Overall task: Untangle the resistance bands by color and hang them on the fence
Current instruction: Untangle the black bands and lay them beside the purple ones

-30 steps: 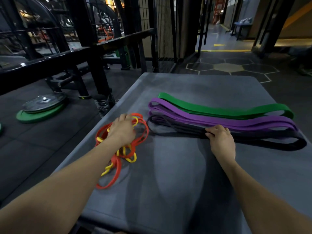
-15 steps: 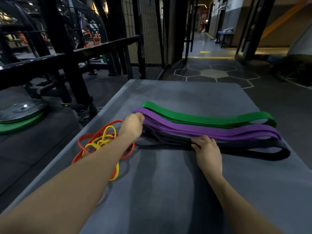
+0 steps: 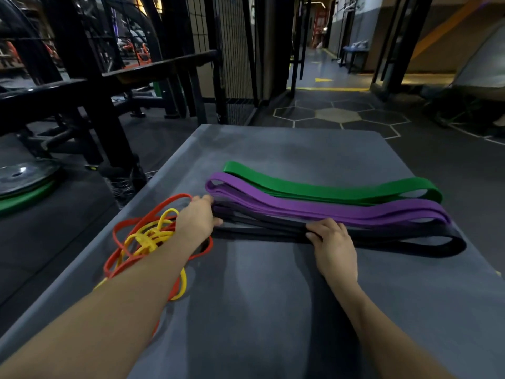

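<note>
I see the black band [image 3: 404, 243] lying on the grey desk [image 3: 273, 310], purple band [image 3: 314, 207] at its 12 o'clock, green band [image 3: 328, 191] beyond. My right hand [image 3: 334, 243] fingers curl over the black band's middle. My left hand [image 3: 198, 217] has left the red and yellow tangle [image 3: 144, 239] at 9 o'clock; now its fingers touch the bands' left ends, grip unclear

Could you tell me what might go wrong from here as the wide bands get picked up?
The left hand is at the end of the stacked purple band and black band, so lifting may drag both colors together. The left forearm lies over the red and yellow tangle, which could snag or slide off the mat.
</note>
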`<state>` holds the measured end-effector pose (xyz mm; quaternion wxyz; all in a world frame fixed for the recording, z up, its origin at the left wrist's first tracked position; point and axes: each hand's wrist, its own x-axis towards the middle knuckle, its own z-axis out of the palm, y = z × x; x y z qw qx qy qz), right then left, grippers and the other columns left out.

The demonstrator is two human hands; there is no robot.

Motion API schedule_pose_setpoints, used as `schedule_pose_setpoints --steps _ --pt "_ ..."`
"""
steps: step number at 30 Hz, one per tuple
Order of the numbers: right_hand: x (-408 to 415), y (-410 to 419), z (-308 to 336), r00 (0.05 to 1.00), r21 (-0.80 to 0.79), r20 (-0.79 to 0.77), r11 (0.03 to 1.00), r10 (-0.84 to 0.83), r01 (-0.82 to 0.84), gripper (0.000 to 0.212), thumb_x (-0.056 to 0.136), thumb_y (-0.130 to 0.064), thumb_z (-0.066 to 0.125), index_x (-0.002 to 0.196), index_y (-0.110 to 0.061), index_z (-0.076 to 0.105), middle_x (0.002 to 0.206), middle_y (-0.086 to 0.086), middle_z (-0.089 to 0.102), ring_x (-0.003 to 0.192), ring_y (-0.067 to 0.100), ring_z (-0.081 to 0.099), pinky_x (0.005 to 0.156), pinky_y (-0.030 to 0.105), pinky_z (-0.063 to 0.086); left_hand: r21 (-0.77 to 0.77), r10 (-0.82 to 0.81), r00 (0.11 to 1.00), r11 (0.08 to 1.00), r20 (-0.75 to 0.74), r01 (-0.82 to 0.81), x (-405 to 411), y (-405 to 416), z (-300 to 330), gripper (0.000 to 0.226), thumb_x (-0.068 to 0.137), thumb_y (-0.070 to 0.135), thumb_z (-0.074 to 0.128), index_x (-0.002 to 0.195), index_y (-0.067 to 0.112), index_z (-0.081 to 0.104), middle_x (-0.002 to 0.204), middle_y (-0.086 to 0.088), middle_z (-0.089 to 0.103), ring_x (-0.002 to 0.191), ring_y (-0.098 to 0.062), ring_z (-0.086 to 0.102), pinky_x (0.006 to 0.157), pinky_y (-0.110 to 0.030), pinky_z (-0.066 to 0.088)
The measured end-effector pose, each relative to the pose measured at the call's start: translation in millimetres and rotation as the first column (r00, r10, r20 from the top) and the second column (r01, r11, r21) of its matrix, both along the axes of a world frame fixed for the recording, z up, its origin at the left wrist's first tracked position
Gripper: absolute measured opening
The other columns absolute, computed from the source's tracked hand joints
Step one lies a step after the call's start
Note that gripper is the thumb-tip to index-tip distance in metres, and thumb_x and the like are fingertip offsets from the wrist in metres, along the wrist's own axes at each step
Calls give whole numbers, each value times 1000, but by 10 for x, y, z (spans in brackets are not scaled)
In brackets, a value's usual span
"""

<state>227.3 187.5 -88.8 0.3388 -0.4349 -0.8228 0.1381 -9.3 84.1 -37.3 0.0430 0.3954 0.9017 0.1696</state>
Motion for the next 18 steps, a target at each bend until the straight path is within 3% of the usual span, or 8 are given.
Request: schedule_pose_setpoints --steps 3,7,9,12,15,18 --pt "-4 1 -5 1000 8 0 1000 0 0 19 87 -13 62 104 -10 70 99 4 65 90 27 51 71 32 39 -24 -26 999 999 -40 25 -36 24 -42 40 85 20 64 123 21 52 121 -13 53 112 -36 55 87 -42 44" --pt "-7 11 -18 1000 21 -7 1000 -4 4 19 87 -13 62 104 -10 70 98 3 65 89 26 51 69 29 35 -10 -70 975 998 -212 69 -11 50 -44 20 89 20 56 108 14 58 112 -12 53 103 -35 56 72 -40 42" --pt "-7 15 -19 1000 23 -3 1000 -3 3 19 87 -14 62 103 -10 70 98 3 65 89 26 51 69 29 35 -10 -91 928 996 -361 94 42 36 12 20 92 20 51 109 11 56 111 -11 52 104 -33 54 71 -41 42" --pt "-8 25 -22 1000 24 -6 1000 -4 4 18 86 -13 63 102 -10 71 98 4 65 88 27 51 71 31 38 15 -93 785 992 -612 129 66 3 149 20 91 15 51 111 11 52 112 -9 54 108 -29 53 80 -37 42" --pt "-1 16 -25 1000 38 1 999 0 0 18 86 -12 63 101 -9 71 98 5 66 88 28 52 72 33 38 -65 -163 772 985 -614 157 62 -51 229 23 92 13 50 115 12 47 111 -9 53 107 -27 52 79 -35 44" --pt "0 10 -24 1000 52 2 999 7 -7 17 86 -10 63 101 -8 71 97 7 66 86 29 53 71 33 39 -102 -228 759 972 -610 210 39 -172 198 32 86 11 58 116 18 47 99 -7 58 96 -28 58 63 -37 45"
